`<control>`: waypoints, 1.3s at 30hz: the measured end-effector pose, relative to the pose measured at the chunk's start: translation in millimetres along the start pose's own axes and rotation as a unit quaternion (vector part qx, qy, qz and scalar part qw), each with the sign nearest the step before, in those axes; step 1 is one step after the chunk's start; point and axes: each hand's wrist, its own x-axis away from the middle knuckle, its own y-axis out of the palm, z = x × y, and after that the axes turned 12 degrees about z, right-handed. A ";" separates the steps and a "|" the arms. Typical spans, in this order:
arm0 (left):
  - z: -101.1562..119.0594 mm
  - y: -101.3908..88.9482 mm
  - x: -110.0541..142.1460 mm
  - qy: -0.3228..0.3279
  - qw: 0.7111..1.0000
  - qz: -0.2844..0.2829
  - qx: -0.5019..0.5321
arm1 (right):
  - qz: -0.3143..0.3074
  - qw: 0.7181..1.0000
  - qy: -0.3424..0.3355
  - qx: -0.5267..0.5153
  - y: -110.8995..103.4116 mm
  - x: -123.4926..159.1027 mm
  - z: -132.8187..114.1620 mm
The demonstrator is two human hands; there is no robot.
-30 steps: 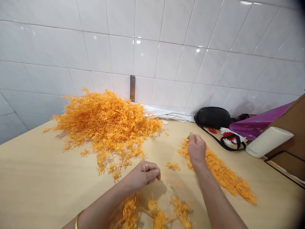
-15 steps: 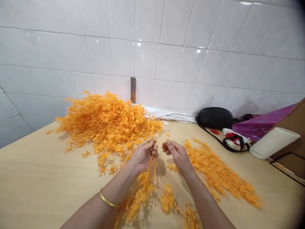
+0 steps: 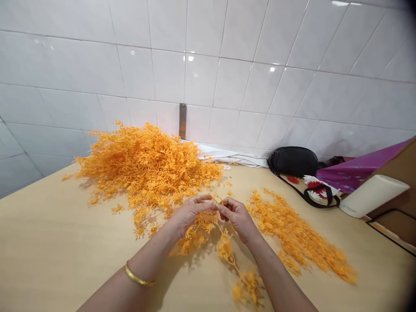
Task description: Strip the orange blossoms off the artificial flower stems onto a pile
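Observation:
My left hand [image 3: 190, 213] and my right hand [image 3: 236, 216] meet over the middle of the wooden table [image 3: 48, 251], both pinched on one orange plastic flower sprig [image 3: 224, 249]. The sprig's branches hang down below my hands, toward me. A big heap of orange plastic sprigs [image 3: 146, 167] lies behind my left hand, against the tiled wall. A flatter pile of small orange flower pieces [image 3: 299, 236] stretches along the table to the right of my right hand. A gold bangle [image 3: 138, 277] circles my left wrist.
A black pouch with a strap [image 3: 294, 161] sits at the back right, beside red and white flowers [image 3: 312, 184]. A purple sheet [image 3: 354, 171], a cream plastic object [image 3: 372, 195] and a brown board [image 3: 401, 169] fill the right. White cloth [image 3: 227, 155] lies along the wall.
My right hand came back from the right-hand pile to meet my left hand. My left hand lifted the sprig, and both hands now pinch its top.

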 end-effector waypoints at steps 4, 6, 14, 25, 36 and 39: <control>-6.0 1.1 1.3 -0.033 0.998 -0.028 -0.039 | 0.028 0.994 0.062 -0.091 -4.7 -2.0 1.3; -6.3 1.7 1.2 -0.027 0.999 -0.001 -0.040 | 0.034 0.984 0.103 -0.142 -5.5 -3.2 1.8; -4.5 -5.3 -1.8 -0.035 0.997 0.013 -0.062 | 0.054 0.996 0.062 -0.020 -17.1 -7.3 -0.8; -14.3 -4.5 2.4 -0.108 0.974 -0.107 0.169 | 0.067 0.932 -0.203 0.292 1.4 -0.3 21.9; -22.4 -3.6 -8.3 -0.030 0.975 -0.059 0.214 | 0.102 0.957 -0.156 0.222 6.5 2.4 12.9; -20.3 -4.3 -7.9 -0.024 0.977 -0.057 0.204 | 0.081 0.963 -0.145 0.212 9.1 2.9 15.4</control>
